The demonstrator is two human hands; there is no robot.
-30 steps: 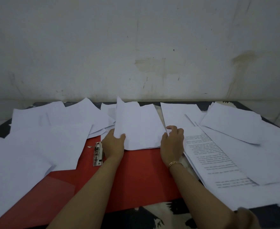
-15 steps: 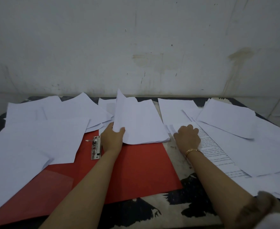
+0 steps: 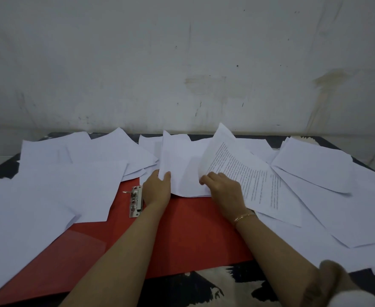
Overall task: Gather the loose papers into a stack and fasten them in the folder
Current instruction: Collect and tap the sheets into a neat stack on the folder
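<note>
A red folder (image 3: pixel 182 235) lies open on the table, its metal clip (image 3: pixel 136 201) near the fold. My left hand (image 3: pixel 157 189) pinches the left edge of a small stack of white papers (image 3: pixel 182 171) resting on the folder's far part. My right hand (image 3: pixel 224 191) grips a printed sheet (image 3: pixel 248 180) by its left edge, lifted and curled, beside the stack's right side. Loose white sheets (image 3: pixel 60 185) cover the left of the table, and more loose sheets (image 3: pixel 337 196) lie at the right.
A stained white wall (image 3: pixel 182 63) rises right behind the table. The table has a dark patterned cloth (image 3: pixel 215 289) showing at the near edge. Paper overlaps the folder's left flap.
My right hand left the stack, reached right onto the printed sheet, and has now pulled it up and leftward to the stack. My left hand stayed on the stack.
</note>
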